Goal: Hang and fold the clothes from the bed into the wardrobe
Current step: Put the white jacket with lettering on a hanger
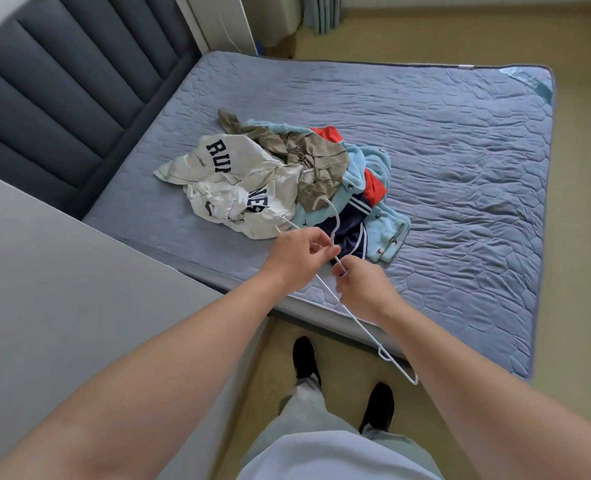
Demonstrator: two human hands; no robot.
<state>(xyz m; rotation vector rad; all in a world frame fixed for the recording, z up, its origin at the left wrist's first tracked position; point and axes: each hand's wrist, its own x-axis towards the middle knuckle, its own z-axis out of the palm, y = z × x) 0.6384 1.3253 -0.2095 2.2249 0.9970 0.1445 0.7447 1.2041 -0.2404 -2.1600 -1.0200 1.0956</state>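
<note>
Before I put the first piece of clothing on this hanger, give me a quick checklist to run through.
1. White wire hanger held: ok, left hand and right hand both pinch it.
2. Single hanger, untangled: cannot tell, wires overlap.
3. Cream shirt with dark lettering reachable: ok, on top at the pile's left.
4. A hand free for clothing: not ok.
5. Bare blue quilted mattress for laying out: ok, right of the pile.
6. Wardrobe open: cannot tell, out of view.
</note>
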